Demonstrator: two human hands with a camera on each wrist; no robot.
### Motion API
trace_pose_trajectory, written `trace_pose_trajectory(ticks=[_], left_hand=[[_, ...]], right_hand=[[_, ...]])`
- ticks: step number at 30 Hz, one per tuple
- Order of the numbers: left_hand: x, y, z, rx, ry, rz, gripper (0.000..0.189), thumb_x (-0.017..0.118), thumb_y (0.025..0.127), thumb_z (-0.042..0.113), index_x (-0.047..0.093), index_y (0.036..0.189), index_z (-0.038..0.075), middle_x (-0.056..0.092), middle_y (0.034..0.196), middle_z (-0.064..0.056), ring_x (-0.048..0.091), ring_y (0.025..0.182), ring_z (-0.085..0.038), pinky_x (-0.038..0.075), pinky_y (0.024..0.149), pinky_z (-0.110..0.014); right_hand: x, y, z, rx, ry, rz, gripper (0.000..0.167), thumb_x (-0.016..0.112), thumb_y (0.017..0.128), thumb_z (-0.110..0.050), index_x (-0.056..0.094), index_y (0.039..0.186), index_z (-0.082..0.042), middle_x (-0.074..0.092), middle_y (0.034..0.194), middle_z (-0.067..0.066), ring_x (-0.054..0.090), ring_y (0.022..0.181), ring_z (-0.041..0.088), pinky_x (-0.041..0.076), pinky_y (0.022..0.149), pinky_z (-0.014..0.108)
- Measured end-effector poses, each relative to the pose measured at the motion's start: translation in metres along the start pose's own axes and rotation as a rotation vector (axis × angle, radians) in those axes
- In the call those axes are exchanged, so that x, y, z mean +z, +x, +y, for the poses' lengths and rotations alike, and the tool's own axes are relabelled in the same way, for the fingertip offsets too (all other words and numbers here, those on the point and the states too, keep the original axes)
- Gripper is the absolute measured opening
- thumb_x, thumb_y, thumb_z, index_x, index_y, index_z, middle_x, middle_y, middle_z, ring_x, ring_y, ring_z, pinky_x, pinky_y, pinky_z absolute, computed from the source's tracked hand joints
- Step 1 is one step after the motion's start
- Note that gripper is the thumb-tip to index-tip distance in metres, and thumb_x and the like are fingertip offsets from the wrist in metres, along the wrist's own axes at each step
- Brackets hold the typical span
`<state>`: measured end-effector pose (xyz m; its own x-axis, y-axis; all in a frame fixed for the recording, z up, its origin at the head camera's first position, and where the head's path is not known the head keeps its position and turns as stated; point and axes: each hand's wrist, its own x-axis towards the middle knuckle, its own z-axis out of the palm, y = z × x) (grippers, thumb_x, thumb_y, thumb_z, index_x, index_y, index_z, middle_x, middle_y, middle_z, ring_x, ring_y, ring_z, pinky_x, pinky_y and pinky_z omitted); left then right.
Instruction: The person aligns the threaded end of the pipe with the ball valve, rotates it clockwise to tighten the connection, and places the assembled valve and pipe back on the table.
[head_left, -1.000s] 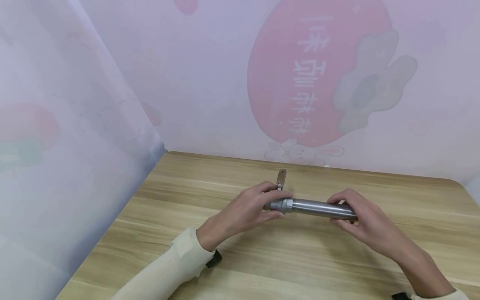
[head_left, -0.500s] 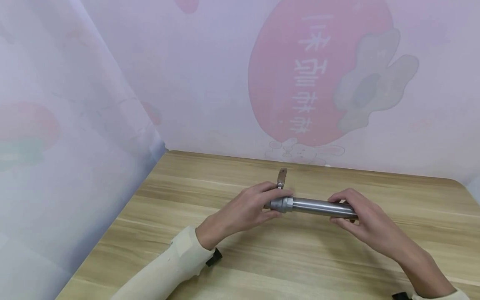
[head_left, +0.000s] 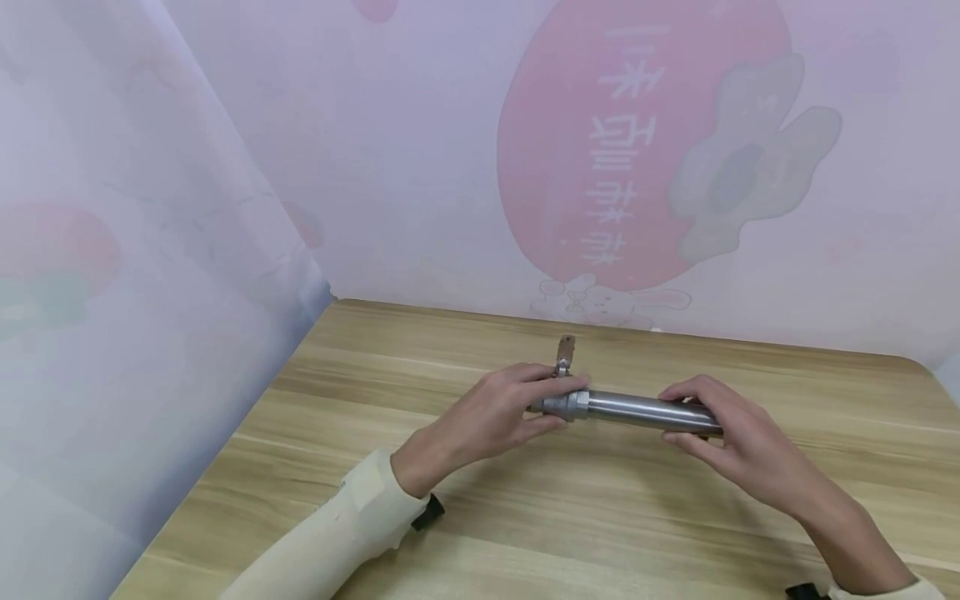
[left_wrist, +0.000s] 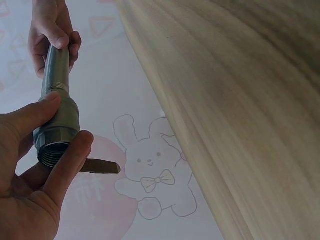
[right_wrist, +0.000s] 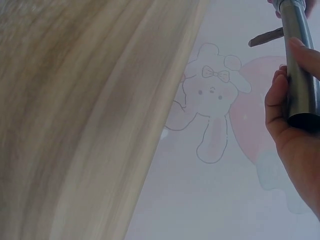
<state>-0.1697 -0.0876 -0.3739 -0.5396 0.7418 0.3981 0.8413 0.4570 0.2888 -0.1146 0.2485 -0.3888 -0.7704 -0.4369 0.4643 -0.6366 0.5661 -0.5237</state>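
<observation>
A steel pipe (head_left: 637, 410) joins a metal ball valve (head_left: 561, 406), both held level above the table in the head view. My left hand (head_left: 495, 417) grips the valve body, thumb on the near side and fingers over the far side. From the valve, a brownish lever handle (head_left: 566, 352) points toward the back wall. My right hand (head_left: 742, 442) wraps round the pipe's right end. In the left wrist view the valve's open threaded end (left_wrist: 52, 154) faces the camera, and a few pipe threads (left_wrist: 59, 86) show where the pipe enters. The pipe's other end (right_wrist: 302, 120) is open in the right wrist view.
Beneath both hands is a wood-grain table (head_left: 465, 542). A pale printed sheet (head_left: 405, 183) with a bunny and a red round shape rises behind its back edge. Another pale sheet (head_left: 150, 333) hangs along the left side.
Both hands keep their grips, and the valve and pipe have shifted very slightly to the right and up in view. The head view itself has drifted slightly.
</observation>
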Motion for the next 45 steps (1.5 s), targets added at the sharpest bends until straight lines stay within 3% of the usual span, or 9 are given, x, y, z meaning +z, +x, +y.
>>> trace_pose_trajectory(ticks=[12,22,30,39,45], left_hand=[[-0.0024,-0.0001,-0.001,0.048,0.046,0.038,0.059,0.088,0.095,0.024,0.069,0.15,0.018,0.076,0.132,-0.012,0.076,0.111,-0.02,0.065,0.09,-0.029],[-0.0033,0.0002,-0.0027,0.07,0.027,0.073,0.057,0.088,0.095,0.025,0.07,0.148,0.016,0.077,0.131,-0.012,0.076,0.112,-0.02,0.064,0.09,-0.028],[-0.0031,-0.0004,-0.0039,0.072,0.021,0.073,0.058,0.088,0.095,0.026,0.069,0.149,0.017,0.077,0.131,-0.012,0.076,0.113,-0.02,0.064,0.09,-0.026],[-0.0032,-0.0007,-0.0032,0.066,0.004,0.087,0.056,0.089,0.094,0.024,0.071,0.147,0.016,0.077,0.132,-0.013,0.077,0.116,-0.023,0.065,0.095,-0.031],[-0.0024,-0.0007,-0.0037,0.071,0.009,0.093,0.056,0.088,0.095,0.023,0.071,0.147,0.016,0.077,0.132,-0.013,0.077,0.116,-0.023,0.065,0.096,-0.031]], right_hand=[[-0.0022,-0.0002,-0.0022,0.024,-0.004,0.019,0.057,0.09,0.085,0.003,0.069,0.131,-0.024,0.072,0.118,-0.013,0.066,0.091,0.002,0.053,0.074,0.015],[-0.0047,-0.001,-0.0031,0.049,-0.013,0.013,0.052,0.089,0.089,-0.002,0.072,0.133,-0.024,0.074,0.116,-0.012,0.067,0.091,0.002,0.054,0.075,0.016],[-0.0033,-0.0008,-0.0054,0.064,-0.042,0.054,0.054,0.089,0.089,-0.003,0.074,0.131,-0.032,0.067,0.126,-0.016,0.06,0.096,0.002,0.049,0.075,0.015],[-0.0032,-0.0005,-0.0048,0.074,0.003,0.049,0.053,0.086,0.09,0.001,0.074,0.131,-0.03,0.069,0.122,-0.016,0.063,0.096,0.003,0.052,0.076,0.015],[-0.0033,-0.0012,-0.0045,0.078,0.044,0.045,0.052,0.083,0.092,0.004,0.073,0.134,-0.026,0.069,0.12,-0.014,0.065,0.091,0.003,0.058,0.069,0.019]])
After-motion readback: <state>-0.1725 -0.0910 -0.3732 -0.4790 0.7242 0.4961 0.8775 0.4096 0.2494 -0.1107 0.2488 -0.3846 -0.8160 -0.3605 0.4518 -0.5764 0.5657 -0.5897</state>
